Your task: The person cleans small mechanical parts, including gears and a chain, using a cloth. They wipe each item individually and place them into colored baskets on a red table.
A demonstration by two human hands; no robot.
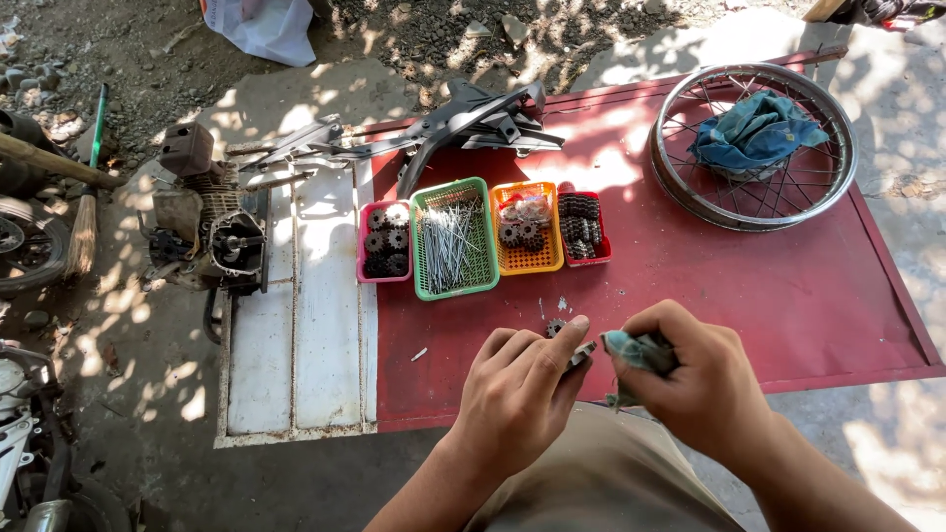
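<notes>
My left hand [520, 391] grips a small dark metal gear [558, 328], with only its toothed edge showing above my fingers. My right hand [696, 379] is closed on a crumpled blue-green rag [631, 350] pressed against the part between the two hands. Both hands hover over the near edge of a red metal panel [709, 286] lying flat on the ground.
Small baskets hold parts: pink [385, 242] and red [582, 228] with gears, green [453, 239] with spokes, orange [526, 227] with gears. A spoked wheel rim [753, 148] holds a blue cloth [754, 130]. An engine block [207, 222] and a frame piece [473, 118] lie at left and back.
</notes>
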